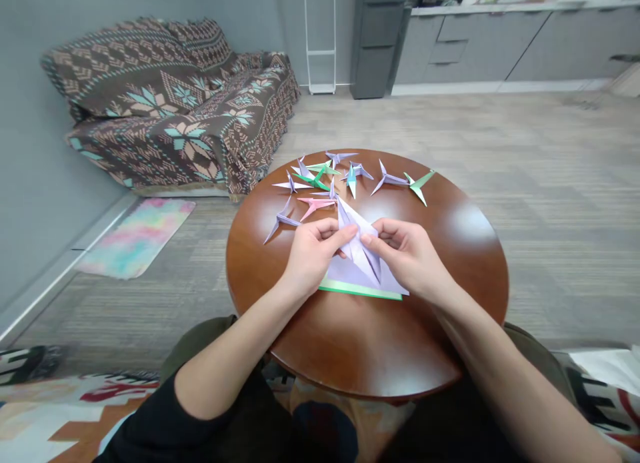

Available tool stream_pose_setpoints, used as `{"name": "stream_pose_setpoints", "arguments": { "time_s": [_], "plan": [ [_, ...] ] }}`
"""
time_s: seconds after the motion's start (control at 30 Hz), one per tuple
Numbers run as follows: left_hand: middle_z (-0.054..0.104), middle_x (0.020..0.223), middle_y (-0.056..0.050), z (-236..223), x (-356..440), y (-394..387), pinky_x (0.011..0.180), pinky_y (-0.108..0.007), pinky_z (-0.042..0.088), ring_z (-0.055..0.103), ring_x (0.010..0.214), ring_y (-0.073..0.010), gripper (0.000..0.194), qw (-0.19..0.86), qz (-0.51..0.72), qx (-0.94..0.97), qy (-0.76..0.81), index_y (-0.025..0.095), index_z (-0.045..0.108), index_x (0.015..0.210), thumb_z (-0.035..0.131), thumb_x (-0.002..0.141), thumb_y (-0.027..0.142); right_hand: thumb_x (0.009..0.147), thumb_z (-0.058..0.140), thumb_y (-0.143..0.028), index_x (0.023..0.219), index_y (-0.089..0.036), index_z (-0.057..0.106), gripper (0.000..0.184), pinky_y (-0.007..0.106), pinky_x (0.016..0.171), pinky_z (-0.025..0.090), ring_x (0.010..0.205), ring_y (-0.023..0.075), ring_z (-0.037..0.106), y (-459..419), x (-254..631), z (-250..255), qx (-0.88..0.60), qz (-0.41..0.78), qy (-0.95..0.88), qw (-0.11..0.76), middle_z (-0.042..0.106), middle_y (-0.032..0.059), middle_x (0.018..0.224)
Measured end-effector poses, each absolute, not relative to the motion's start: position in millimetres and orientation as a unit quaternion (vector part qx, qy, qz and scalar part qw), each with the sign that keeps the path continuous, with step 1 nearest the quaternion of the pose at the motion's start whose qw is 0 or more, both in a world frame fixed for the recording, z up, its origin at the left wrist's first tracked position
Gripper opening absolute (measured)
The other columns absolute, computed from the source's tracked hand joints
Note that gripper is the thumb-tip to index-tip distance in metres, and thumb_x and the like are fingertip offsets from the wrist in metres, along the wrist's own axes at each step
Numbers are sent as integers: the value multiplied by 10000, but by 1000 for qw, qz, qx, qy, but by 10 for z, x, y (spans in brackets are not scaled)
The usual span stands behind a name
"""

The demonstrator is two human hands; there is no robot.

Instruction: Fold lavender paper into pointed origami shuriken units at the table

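Observation:
A pale purple sheet of origami paper [359, 251], partly folded into a pointed diamond, is held up between my two hands. My left hand [320, 243] pinches its left side, thumb on the front face. From the right, my right hand [403, 246] grips the other edge between thumb and bent fingers. Beneath it lies a stack of square paper [360, 290], purple on top with green edges showing. Beyond my hands, several folded paper cranes in purple, green, blue and pink stand about, among them a pink crane [317, 206] and a light green crane [419, 186].
Everything rests on a round brown wooden table [425, 343]. A sofa under a patterned cover [200, 130] stands at the back left, with a pastel mat [137, 236] before it. Grey cabinets [480, 50] line the far wall.

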State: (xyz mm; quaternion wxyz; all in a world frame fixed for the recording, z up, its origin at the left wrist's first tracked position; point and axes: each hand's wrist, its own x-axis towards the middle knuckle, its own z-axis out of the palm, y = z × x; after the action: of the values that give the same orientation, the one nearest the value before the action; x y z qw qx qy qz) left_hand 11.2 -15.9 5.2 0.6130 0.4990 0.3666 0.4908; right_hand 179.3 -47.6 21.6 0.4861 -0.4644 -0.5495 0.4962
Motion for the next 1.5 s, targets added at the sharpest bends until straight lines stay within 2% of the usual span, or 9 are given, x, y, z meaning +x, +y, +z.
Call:
{"name": "stream_pose_setpoints", "arguments": {
  "time_s": [0.27, 0.4, 0.53, 0.77, 0.97, 1.17, 1.27, 1.37, 1.5],
  "plan": [
    [617, 632, 20, 38, 120, -169, 570, -228, 424, 513, 580, -88, 286, 631, 494, 482, 355, 151, 714, 700, 895, 738, 369, 836, 787, -444, 768, -151, 662, 326, 249, 520, 319, 564, 101, 437, -478, 1830, 221, -467, 486, -578, 460, 539, -33, 624],
    [672, 695, 6, 19, 122, -163, 622, -237, 445, 560, 627, -103, 298, 627, 505, 484, 344, 151, 710, 733, 906, 733, 376, 822, 814, -445, 773, -150, 680, 328, 249, 543, 357, 588, 111, 485, -484, 1813, 207, -473, 485, -560, 477, 593, -16, 656],
    [661, 684, 10, 2, 102, -155, 613, -238, 426, 552, 623, -104, 316, 609, 510, 502, 342, 156, 693, 726, 897, 758, 396, 828, 814, -483, 802, -152, 707, 349, 257, 558, 383, 616, 132, 538, -492, 1786, 190, -471, 474, -557, 494, 653, 11, 697],
    [640, 672, 13, 12, 59, -141, 633, -242, 436, 549, 624, -98, 338, 631, 495, 493, 337, 147, 684, 692, 908, 743, 394, 893, 742, -456, 825, -151, 708, 315, 270, 575, 390, 620, 138, 523, -497, 1809, 193, -471, 454, -594, 468, 645, 14, 701],
    [659, 667, 2, 67, 62, -144, 615, -243, 455, 565, 605, -102, 342, 652, 484, 471, 345, 137, 696, 670, 923, 707, 390, 913, 698, -401, 759, -164, 670, 284, 269, 554, 362, 574, 126, 494, -492, 1831, 211, -466, 453, -607, 457, 607, -5, 634],
    [765, 816, -37, 68, 74, -138, 692, -274, 536, 667, 711, -155, 281, 625, 490, 495, 354, 146, 798, 857, 919, 706, 349, 842, 786, -514, 780, -169, 681, 365, 268, 556, 379, 597, 133, 500, -481, 1810, 205, -473, 477, -582, 458, 614, -3, 663],
    [774, 818, -37, 64, 88, -153, 704, -275, 546, 678, 714, -158, 263, 609, 499, 499, 362, 148, 790, 838, 909, 722, 352, 785, 833, -570, 753, -170, 668, 433, 257, 525, 353, 591, 128, 489, -494, 1800, 213, -485, 493, -566, 448, 612, -1, 672],
    [774, 797, -28, 73, 97, -176, 689, -262, 541, 669, 689, -142, 256, 606, 503, 500, 360, 150, 790, 821, 919, 720, 347, 777, 825, -618, 652, -180, 596, 510, 249, 490, 284, 550, 107, 418, -504, 1805, 224, -495, 487, -572, 437, 527, -22, 604],
    [769, 769, -19, 69, 97, -182, 677, -257, 538, 658, 666, -133, 244, 609, 500, 503, 354, 154, 792, 808, 919, 730, 347, 774, 817, -649, 666, -174, 613, 528, 257, 498, 296, 551, 113, 425, -499, 1822, 215, -488, 487, -579, 435, 532, -16, 598]
  ]
}}
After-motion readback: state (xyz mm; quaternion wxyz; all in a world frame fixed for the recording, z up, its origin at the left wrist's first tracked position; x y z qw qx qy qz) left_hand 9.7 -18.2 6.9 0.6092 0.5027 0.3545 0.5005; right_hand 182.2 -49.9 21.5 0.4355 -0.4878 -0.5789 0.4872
